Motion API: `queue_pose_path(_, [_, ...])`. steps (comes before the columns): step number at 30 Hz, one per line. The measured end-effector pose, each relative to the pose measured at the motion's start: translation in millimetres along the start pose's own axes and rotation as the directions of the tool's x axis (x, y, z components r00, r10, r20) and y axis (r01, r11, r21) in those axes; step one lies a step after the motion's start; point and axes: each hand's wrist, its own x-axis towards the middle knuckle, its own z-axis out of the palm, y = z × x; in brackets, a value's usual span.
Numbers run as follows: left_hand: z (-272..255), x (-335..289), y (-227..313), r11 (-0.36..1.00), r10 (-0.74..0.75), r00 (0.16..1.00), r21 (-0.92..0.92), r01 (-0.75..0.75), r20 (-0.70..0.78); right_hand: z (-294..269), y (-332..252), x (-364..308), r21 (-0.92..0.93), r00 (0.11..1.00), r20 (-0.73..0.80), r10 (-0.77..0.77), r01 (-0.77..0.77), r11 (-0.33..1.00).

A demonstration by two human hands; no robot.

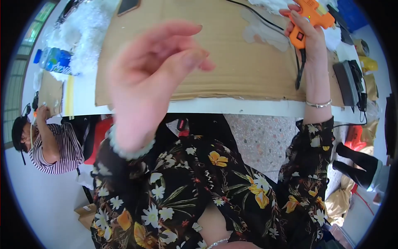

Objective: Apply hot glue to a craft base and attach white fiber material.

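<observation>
My right hand (313, 41) is wrapped round the handle of an orange glue gun (320, 20) at the upper right. A small light glows on its body, and a black cord leaves the bottom of the handle. Closer to me, my left hand (143, 79) is raised over the left part of a cardboard sheet (232, 83), slightly blurred. Its fingers are bent loosely, with a gap between thumb and forefinger, and nothing shows in them. A whitish, translucent patch (265, 35) lies on the cardboard to the left of the glue gun.
Fluffy white material (85, 35) and a blue-labelled bottle (58, 61) are on the left, with a phone (127, 6) at the far edge. At right lies a dark box (345, 83) with cables. Someone in a striped shirt (60, 151) works at far left.
</observation>
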Motion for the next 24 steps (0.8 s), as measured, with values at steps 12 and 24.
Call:
queue_pose_path(12, [-12,23,-57,0.938,-0.223,0.966,-0.3,0.176,-0.13,19,-10,6,-0.015,1.0,-0.015,-0.008,0.007,1.0])
queue_pose_path(24, [8,22,-61,0.93,-0.173,0.985,-0.332,0.159,-0.015,48,2,-22,-0.29,0.954,0.274,-0.126,0.206,0.935])
